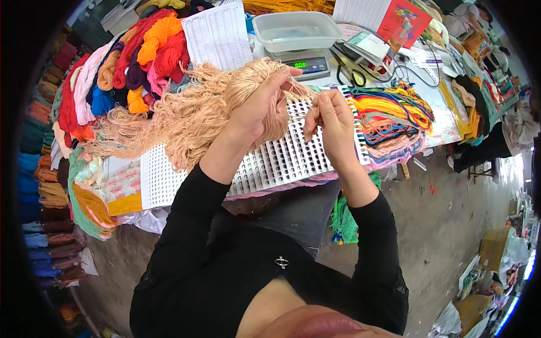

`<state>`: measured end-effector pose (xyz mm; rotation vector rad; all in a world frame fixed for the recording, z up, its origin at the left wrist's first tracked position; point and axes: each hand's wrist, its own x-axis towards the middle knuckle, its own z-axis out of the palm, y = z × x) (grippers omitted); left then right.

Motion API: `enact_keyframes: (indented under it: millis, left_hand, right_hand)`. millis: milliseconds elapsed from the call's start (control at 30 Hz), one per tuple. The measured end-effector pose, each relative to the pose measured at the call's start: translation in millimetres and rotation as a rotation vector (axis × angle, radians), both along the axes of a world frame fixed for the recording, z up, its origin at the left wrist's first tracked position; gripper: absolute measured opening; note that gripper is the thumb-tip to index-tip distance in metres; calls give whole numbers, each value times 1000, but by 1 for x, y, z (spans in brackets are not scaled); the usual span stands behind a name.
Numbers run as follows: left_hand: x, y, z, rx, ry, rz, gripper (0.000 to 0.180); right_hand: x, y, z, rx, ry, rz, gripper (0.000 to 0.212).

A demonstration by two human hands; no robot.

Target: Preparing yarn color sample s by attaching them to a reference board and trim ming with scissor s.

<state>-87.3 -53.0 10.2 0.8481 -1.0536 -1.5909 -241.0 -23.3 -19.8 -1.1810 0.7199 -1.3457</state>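
Peach yarn hank (pixel 194 115) gathered in the left hand (pixel 256 110), over the perforated white board (pixel 270 163).
Left hand: wrapped around the bunched end; the looser strands spread leftward from it, partly across the board. Right hand (pixel 335 121): just right of the hank, above the board, fingers curled in; cannot tell whether thumb and finger meet or pinch a strand. Handling judgement: grip firmly enough to keep strands together without crushing them; draw any single strand out slowly, along its lie, since the loose loops look prone to tangling. Best kept apart from the multicoloured threads (pixel 394 112) beyond the right hand, and from the scissors (pixel 352 76) beyond its fingers.
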Motion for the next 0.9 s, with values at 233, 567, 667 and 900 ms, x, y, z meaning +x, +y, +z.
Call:
enact_keyframes:
  millis: [233,567,667,900]
  left_hand:
    - [0,0,1,-8,54,-36,32]
    - [2,1,3,4,145,-41,33]
    - [3,2,2,12,172,-23,32]
    - [2,4,2,39,217,-10,31]
  right_hand:
    - [1,2,3,-27,21,-24,19]
    - [5,6,8,-53,53,-56,20]
    - [7,7,9,-56,48,-66,20]
    - [10,7,7,-49,14,-114,20]
